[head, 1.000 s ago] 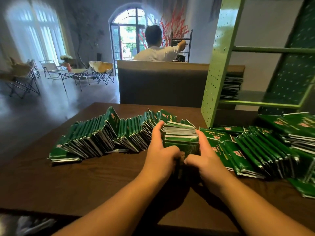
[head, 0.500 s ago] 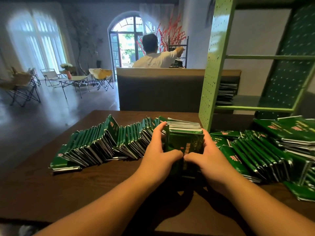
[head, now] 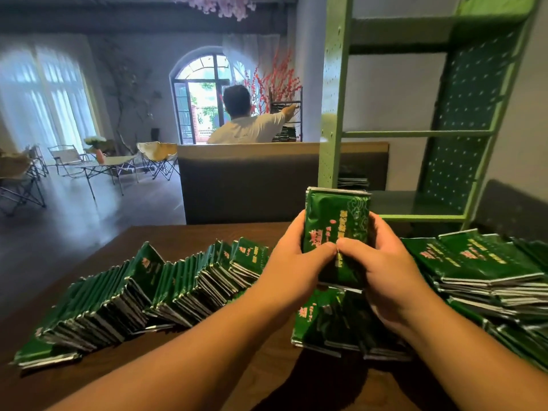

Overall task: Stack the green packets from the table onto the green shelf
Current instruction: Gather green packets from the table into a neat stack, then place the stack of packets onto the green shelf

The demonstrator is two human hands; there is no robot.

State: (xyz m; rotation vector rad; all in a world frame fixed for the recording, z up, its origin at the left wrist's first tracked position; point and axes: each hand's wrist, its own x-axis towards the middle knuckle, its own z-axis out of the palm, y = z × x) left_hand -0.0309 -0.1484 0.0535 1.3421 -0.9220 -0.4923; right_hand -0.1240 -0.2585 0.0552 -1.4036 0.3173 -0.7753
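Left hand point(head: 292, 262) and right hand point(head: 382, 262) are gripping a bundle of green packets point(head: 336, 223), fingers curled around it, above the tabletop's point(head: 184, 241) far edge.

green shelf point(head: 421, 216) tier open, packets point(head: 353, 180) at left

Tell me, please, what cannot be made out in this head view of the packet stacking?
- How many packets the held bundle contains: left hand and right hand cover its sides.
- Print on the packets: too small and blurred.
- Packets already on the green shelf: its upright hides most of that stack.
- Right-hand piles: cut off by the frame edge.
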